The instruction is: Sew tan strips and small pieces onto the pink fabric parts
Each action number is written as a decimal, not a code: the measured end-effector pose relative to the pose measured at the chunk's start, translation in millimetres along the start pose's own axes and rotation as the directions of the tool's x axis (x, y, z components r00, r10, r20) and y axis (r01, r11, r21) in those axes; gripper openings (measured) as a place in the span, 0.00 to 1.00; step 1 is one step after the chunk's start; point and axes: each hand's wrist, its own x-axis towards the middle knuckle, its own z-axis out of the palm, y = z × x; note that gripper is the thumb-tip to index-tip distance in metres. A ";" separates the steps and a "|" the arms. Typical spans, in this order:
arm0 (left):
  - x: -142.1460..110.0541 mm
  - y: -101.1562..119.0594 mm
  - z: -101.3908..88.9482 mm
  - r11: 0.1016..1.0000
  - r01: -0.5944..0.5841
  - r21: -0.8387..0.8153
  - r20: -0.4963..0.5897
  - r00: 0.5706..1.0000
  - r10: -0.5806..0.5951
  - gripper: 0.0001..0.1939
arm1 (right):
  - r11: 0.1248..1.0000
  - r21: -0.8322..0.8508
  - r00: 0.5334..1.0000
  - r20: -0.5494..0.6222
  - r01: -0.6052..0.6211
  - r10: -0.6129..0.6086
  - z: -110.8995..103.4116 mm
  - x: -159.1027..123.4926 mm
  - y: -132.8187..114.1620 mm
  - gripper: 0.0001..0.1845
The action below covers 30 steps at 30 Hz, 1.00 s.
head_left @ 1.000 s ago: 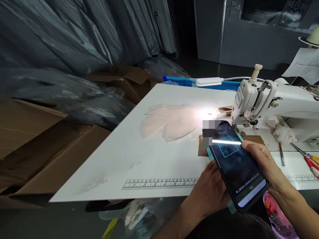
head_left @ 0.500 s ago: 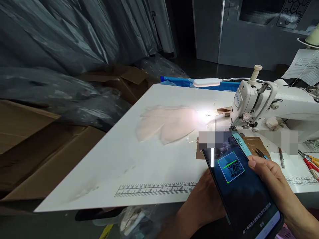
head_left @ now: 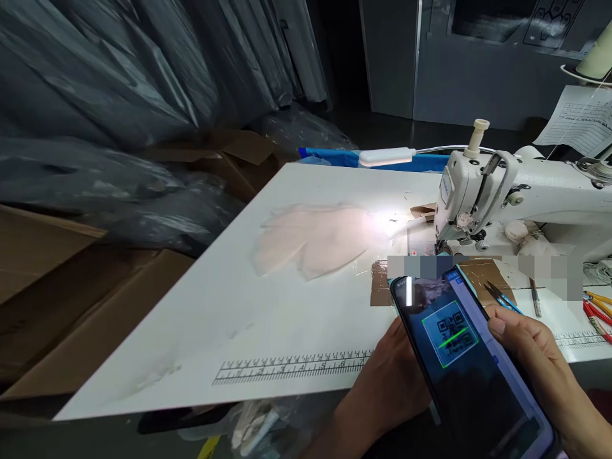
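My right hand (head_left: 533,354) holds a dark smartphone (head_left: 471,376), its thumb along the right edge. A QR code in a green-cornered square shows on the screen, with a green line across it. My left hand (head_left: 394,379) is partly behind the phone's left side; its fingers are mostly hidden, so I cannot tell what they hold. Just beyond the phone stands a white sewing machine (head_left: 535,185), with brown cardboard (head_left: 381,290) near its needle area. Pale pink cut fabric pieces (head_left: 318,239) lie on the white table (head_left: 201,319), left of the machine.
Blue-handled snips (head_left: 503,298) and red-handled tools (head_left: 597,317) lie right of the phone. A printed ruler (head_left: 291,366) runs along the front table edge. Open cardboard boxes (head_left: 119,306) and plastic sheeting (head_left: 143,70) stand at the left. A white lamp (head_left: 386,157) glows over the table.
The phone has moved slightly down and right, with my right hand on it. The light-blue QR label beside its upper edge is now covered. The view has shifted slightly.
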 end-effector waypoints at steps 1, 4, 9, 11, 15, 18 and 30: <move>-3.0 -4.2 0.9 0.999 -0.029 0.020 -0.003 1.000 0.029 0.06 | 1.000 -0.003 1.000 0.026 0.010 -0.010 -3.3 4.9 2.5 0.25; -12.6 -11.9 2.2 0.999 0.040 -0.029 -0.134 0.990 -0.043 0.13 | 0.999 -0.009 0.994 0.102 0.051 -0.049 -12.5 23.9 9.3 0.25; -12.3 -4.3 7.4 0.611 0.412 -0.676 -0.021 0.818 -0.575 0.26 | 0.982 -0.069 0.978 0.131 0.176 -0.166 -20.9 50.4 17.3 0.26; -7.0 -1.8 12.2 0.471 0.446 -0.761 0.074 0.781 -0.620 0.29 | 0.975 -0.087 0.973 0.129 0.203 -0.191 -22.4 55.4 19.8 0.27; 2.0 -4.1 19.6 0.417 0.470 -0.778 0.078 0.731 -0.678 0.32 | 0.946 -0.192 0.959 0.155 0.263 -0.235 -27.5 57.4 24.6 0.27; 4.5 -7.1 21.4 0.414 0.475 -0.776 0.062 0.711 -0.700 0.33 | 0.863 -0.341 0.928 0.171 0.371 -0.332 -34.6 54.3 29.1 0.22; 1.5 -14.8 25.8 0.489 0.469 -0.736 0.003 0.724 -0.690 0.31 | -0.072 -0.800 0.416 0.384 0.596 -0.824 -55.9 41.9 48.0 0.20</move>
